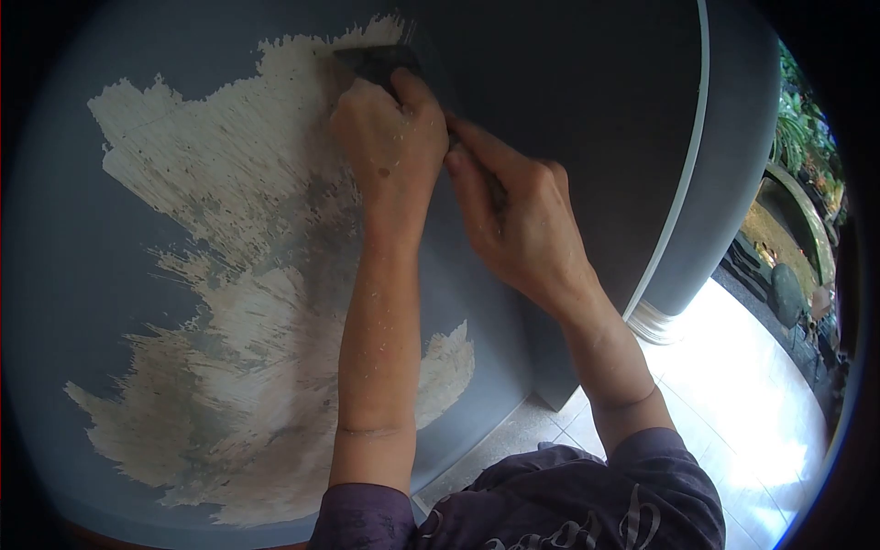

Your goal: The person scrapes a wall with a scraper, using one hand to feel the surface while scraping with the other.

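scraper (376,64) is held up against the grey wall (87,238), dark blade at the upper right edge of a big pale patch (266,137), rough and streaky. handle is gripped by the right hand (527,215), fingers curled round it. left hand (390,137) is closed at the blade end, thumb laid by the blade; its other fingertips can't be made out. pale flecks are scattered on the left forearm (380,321). patch is spread down the wall with ragged edges, partly covered by that forearm. off to the right, a white strip (699,101), a rounded grey column (729,156), bright floor tiles (724,412), green plants (799,119) and a stone (786,291) are seen. dark purple sleeves (365,515) are worn.
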Tool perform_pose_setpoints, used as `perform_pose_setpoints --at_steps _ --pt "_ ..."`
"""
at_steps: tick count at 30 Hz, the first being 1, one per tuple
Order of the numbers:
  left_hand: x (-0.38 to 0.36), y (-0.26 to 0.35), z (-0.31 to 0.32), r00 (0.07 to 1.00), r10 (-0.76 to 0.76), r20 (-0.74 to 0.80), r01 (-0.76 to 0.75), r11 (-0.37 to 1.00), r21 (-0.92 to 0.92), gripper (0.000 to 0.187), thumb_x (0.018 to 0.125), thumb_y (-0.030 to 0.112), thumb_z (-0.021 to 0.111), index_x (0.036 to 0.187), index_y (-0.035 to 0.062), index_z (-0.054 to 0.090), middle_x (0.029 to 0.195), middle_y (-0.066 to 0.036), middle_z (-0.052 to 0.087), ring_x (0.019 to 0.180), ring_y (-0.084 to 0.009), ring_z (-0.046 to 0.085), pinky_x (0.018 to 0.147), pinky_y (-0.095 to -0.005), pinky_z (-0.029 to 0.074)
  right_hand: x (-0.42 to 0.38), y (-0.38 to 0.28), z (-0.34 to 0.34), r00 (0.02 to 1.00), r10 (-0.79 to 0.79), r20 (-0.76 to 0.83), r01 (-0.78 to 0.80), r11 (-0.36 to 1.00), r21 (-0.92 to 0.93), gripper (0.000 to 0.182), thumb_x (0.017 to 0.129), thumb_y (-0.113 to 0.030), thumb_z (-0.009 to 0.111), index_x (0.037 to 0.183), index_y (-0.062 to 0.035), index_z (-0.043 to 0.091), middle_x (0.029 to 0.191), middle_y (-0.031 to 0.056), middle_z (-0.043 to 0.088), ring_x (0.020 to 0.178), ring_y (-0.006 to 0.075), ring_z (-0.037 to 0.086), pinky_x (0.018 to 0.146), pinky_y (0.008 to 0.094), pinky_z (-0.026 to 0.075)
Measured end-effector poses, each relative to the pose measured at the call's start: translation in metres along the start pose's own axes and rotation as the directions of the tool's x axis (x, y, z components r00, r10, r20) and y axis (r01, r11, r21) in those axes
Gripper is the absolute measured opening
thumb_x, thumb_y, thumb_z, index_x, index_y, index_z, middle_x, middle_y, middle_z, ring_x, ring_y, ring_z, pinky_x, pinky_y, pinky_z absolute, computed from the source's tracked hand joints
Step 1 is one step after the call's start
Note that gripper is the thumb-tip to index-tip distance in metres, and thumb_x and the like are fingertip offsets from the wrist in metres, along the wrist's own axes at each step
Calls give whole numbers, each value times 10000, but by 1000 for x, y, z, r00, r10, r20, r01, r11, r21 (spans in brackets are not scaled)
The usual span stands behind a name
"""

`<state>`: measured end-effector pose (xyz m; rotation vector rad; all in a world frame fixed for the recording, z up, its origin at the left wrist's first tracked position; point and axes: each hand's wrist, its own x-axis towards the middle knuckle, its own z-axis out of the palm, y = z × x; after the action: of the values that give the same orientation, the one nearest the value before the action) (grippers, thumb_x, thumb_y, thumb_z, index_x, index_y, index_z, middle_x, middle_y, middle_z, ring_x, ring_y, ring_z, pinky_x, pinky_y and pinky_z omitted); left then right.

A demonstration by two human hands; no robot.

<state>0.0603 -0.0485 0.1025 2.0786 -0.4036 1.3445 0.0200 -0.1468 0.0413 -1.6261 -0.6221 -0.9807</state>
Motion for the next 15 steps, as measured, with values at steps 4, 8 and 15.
perform_pose_setpoints --at_steps 4,8,15 --pt "16 0 10 997 70 -20 -70 998 -1 361 844 96 484 569 -115 584 496 -234 571 486 -348 638 496 -410 491 13 2 -3 999 24 -26 -24 999 21 281 864 -10 561 1120 97 608 603 230 610 511 308 649 473 348 473" --pt "25 -5 21 988 139 -67 -142 989 -45 369 844 111 482 574 -117 589 511 -240 581 506 -368 641 509 -420 493 18 4 -4 998 9 -57 -8 1000 17 276 869 -11 550 1122 83 604 616 224 623 530 332 653 499 370 487" --pt "11 -8 0 996 84 24 -84 996 13 377 872 183 543 617 -87 605 535 -220 589 496 -331 630 513 -414 486 4 10 3 999 -37 -20 37 999 4 273 852 4 539 1117 69 519 697 244 632 630 374 658 578 439 523"
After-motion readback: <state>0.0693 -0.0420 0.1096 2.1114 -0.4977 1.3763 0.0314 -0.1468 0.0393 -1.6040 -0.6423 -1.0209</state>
